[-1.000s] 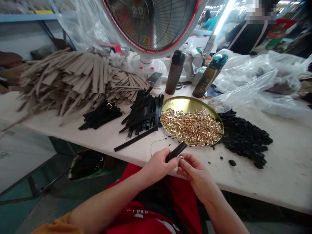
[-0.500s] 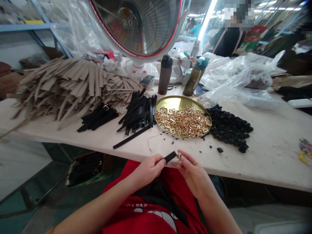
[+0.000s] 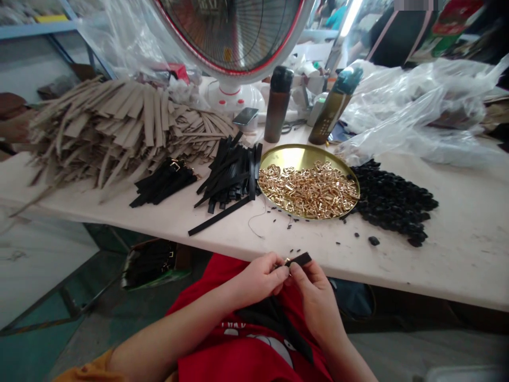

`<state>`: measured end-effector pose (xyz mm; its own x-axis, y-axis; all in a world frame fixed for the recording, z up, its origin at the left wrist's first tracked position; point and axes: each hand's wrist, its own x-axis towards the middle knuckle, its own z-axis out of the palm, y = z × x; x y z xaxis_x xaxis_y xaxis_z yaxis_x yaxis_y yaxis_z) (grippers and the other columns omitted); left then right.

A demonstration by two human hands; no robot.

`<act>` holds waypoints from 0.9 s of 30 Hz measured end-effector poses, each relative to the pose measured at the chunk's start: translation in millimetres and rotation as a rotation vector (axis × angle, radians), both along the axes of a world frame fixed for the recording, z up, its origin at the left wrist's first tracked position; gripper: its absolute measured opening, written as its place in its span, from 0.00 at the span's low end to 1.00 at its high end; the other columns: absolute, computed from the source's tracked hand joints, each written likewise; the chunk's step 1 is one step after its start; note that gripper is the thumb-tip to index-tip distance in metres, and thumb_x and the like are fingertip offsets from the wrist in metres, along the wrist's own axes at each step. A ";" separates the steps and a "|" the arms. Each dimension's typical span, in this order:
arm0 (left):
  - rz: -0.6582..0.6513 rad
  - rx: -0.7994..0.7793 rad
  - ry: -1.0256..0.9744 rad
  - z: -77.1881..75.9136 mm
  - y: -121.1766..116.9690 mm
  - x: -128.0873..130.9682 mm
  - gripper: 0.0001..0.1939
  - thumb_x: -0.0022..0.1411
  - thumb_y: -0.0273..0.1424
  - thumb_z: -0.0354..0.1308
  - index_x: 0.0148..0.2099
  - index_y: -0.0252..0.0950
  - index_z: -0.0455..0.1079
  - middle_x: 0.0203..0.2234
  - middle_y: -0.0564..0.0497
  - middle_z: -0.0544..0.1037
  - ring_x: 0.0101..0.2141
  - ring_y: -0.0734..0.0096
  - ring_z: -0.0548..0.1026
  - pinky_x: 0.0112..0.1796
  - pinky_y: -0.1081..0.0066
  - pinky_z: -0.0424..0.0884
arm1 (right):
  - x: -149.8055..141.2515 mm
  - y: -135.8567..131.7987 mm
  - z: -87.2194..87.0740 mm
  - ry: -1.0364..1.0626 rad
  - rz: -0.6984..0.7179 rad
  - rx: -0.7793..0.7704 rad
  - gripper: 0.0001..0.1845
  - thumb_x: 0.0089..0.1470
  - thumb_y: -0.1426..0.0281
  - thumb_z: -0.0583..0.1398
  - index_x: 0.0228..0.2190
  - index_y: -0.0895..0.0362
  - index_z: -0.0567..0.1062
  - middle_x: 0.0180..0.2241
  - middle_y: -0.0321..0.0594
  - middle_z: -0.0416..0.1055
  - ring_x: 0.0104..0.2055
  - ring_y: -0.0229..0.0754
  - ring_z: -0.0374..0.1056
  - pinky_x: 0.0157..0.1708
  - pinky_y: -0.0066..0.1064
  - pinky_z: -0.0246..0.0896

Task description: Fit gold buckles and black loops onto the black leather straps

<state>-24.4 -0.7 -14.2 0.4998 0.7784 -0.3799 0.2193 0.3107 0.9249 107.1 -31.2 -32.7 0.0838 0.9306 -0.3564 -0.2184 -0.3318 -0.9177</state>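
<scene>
Over my lap at the table's front edge, my left hand (image 3: 262,278) and my right hand (image 3: 319,292) meet, both with fingers closed. A short black strap (image 3: 301,259) lies between them, its flat end jutting up to the right past my right thumb. On the strap, by my left fingertips, shows a small gold buckle (image 3: 287,261), partly hidden by the fingers. Beyond my hands, a round gold tray (image 3: 292,154) holds a heap of gold buckles (image 3: 314,191). Left of it is a pile of black straps (image 3: 234,175).
Black straps with buckles (image 3: 165,180) lie at left, before a large stack of beige strips (image 3: 115,127). Small black pieces (image 3: 393,204) are heaped at right. A fan (image 3: 234,95), a dark bottle (image 3: 277,106), a tilted bottle (image 3: 332,114) and plastic sheeting (image 3: 421,111) stand behind.
My hands have come together. The gold buckle, held apart by my right hand before, is now on the strap, and the strap's end points out past my right thumb. The view has shifted slightly.
</scene>
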 end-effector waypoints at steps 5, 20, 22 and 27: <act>-0.009 -0.111 -0.021 -4.9 3.9 -0.5 0.10 0.59 0.35 0.45 0.31 0.34 0.59 0.14 0.60 0.61 0.13 0.84 0.55 0.18 0.80 0.52 | 3.7 3.9 -8.7 0.188 -0.010 -0.110 0.10 0.47 0.62 0.60 0.25 0.55 0.70 0.22 0.31 0.68 0.25 0.34 0.62 0.29 0.27 0.60; 0.017 0.197 0.225 0.4 -1.1 3.6 0.09 0.58 0.33 0.46 0.30 0.35 0.63 0.25 0.53 0.72 0.28 0.73 0.68 0.30 0.75 0.61 | 18.2 -2.6 -8.5 -0.630 0.051 0.382 0.03 0.47 0.68 0.59 0.27 0.53 0.71 0.30 0.40 0.69 0.34 0.44 0.64 0.37 0.36 0.60; -0.008 0.176 0.219 5.4 -2.6 2.2 0.09 0.57 0.35 0.48 0.29 0.35 0.62 0.22 0.55 0.72 0.25 0.74 0.68 0.28 0.76 0.60 | 18.1 -0.9 -5.8 -0.454 0.074 0.232 0.05 0.47 0.67 0.59 0.27 0.55 0.70 0.28 0.37 0.69 0.32 0.42 0.64 0.34 0.34 0.60; -0.023 0.165 0.217 3.4 -0.8 0.4 0.16 0.56 0.42 0.50 0.27 0.35 0.59 0.16 0.57 0.67 0.19 0.77 0.63 0.22 0.77 0.57 | 10.5 -3.6 5.2 -0.154 0.098 0.114 0.07 0.47 0.66 0.59 0.25 0.56 0.68 0.23 0.32 0.66 0.27 0.37 0.61 0.29 0.28 0.57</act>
